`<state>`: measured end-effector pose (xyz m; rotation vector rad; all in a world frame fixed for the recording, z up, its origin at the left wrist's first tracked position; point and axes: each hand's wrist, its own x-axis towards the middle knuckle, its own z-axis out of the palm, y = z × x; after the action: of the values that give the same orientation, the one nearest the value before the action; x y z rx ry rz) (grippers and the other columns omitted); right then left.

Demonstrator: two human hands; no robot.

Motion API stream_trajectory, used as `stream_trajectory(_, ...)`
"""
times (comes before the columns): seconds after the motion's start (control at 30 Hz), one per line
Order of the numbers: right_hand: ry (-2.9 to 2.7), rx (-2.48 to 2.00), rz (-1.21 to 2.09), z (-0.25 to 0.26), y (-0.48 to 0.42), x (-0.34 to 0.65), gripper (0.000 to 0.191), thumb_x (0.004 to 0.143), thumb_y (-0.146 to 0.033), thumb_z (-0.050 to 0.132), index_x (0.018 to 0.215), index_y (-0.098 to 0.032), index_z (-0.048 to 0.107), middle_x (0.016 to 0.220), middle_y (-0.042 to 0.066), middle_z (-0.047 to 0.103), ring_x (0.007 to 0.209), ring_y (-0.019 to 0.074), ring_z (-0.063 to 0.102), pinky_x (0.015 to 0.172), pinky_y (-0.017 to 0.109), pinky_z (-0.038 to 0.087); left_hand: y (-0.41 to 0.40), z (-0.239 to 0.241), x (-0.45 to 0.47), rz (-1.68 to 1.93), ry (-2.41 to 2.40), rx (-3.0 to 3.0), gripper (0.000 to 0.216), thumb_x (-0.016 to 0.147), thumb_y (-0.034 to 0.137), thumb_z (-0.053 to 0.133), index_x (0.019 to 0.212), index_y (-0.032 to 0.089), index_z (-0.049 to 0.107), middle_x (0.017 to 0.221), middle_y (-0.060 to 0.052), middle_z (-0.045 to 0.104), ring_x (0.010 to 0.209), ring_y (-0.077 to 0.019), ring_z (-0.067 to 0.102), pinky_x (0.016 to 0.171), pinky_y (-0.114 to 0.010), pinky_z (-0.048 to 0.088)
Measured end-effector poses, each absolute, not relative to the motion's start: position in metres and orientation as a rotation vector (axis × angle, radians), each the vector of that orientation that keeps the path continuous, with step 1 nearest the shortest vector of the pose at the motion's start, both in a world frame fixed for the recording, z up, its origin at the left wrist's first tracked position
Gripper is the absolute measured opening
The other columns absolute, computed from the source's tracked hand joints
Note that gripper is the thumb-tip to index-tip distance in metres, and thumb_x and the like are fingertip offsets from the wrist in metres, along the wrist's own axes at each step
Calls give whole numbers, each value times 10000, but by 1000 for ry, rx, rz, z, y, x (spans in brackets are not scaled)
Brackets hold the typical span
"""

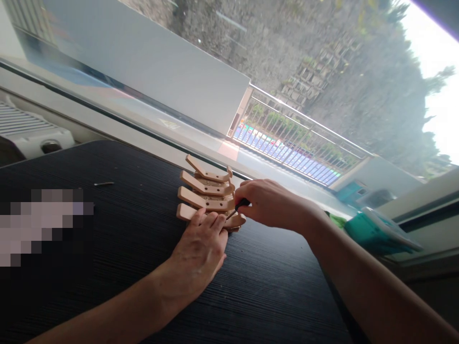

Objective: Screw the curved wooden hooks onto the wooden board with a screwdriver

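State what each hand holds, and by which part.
Right hand: a slim tool, by its black handle. Left hand: the wooden rack, by its near end.

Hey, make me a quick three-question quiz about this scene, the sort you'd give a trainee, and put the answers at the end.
1. Multiple choice: which hand holds the dark-handled tool? A: left. B: right. C: neither.
2. True or false: the left hand has fingers touching the wooden rack.
3. Count: how many slanted pegs can be seen along the rack's left side, as pictured?

Key:
1. B, the right hand.
2. True.
3. Four.
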<state>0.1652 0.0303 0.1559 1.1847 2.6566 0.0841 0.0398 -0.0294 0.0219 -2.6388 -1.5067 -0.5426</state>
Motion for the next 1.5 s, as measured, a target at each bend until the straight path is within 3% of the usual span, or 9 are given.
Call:
stream_trajectory(0.33, 2578, 1285, 95, 155, 34, 169, 208, 805, -269, 517, 747, -180, 695, 655, 11, 632, 559, 98, 449, 527, 238, 257, -30, 19, 40, -557, -1487, -2602, 330, 807, 323, 554, 1081, 153, 624, 1132, -113, 562, 1128, -286, 470, 1089, -486, 236)
stream_trajectory(0.53, 2559, 1327, 65, 159, 31, 172, 285, 731, -281, 608, 1010, -271, 663, 839, -9, 684, 680, 131, 527, 582, 229, 288, -30, 21, 39, -565, -1484, -2617, 310, 801, 323, 568, 1049, 150, 634, 1109, -115, 558, 1103, -278, 480, 1082, -488, 253)
stream_trajectory(0.7, 2636, 1247, 46, 156, 32, 173, 198, 727, -162, 546, 835, -234, 696, 809, 4, 680, 697, 128, 537, 610, 232, 308, -31, 22, 39, -577, -1516, -2630, 291, 785, 311, 599, 1033, 165, 640, 1099, -102, 566, 1111, -268, 479, 1095, -468, 243)
stream_trajectory(0.8, 2690, 1198, 15, 153, 36, 172, 214, 716, -139, 538, 825, -213, 707, 788, 8, 678, 698, 123, 535, 630, 230, 320, -30, 21, 40, -569, -1523, -2625, 305, 770, 315, 622, 1036, 165, 640, 1113, -103, 567, 1119, -268, 476, 1106, -464, 221)
stream_trajectory(1.07, 2620, 1301, -86, 154, 40, 173, 142, 743, -242, 582, 774, -188, 709, 637, -20, 620, 562, 90, 465, 535, 216, 296, -30, 22, 41, -544, -1507, -2620, 336, 788, 342, 607, 1064, 153, 636, 1130, -117, 564, 1126, -283, 473, 1089, -483, 240)
stream_trajectory(1.33, 2618, 1311, 61, 157, 30, 180, 284, 733, -271, 594, 1007, -244, 664, 838, 5, 686, 679, 135, 535, 575, 231, 299, -31, 25, 39, -571, -1511, -2634, 346, 779, 327, 618, 1080, 156, 632, 1119, -104, 561, 1109, -268, 484, 1100, -468, 246)
stream_trajectory(1.5, 2667, 1241, 30, 159, 29, 176, 194, 745, -176, 563, 869, -224, 704, 858, 19, 681, 703, 132, 542, 629, 234, 334, -30, 24, 40, -560, -1518, -2633, 331, 781, 316, 619, 1077, 168, 629, 1115, -96, 566, 1115, -267, 481, 1095, -469, 253)
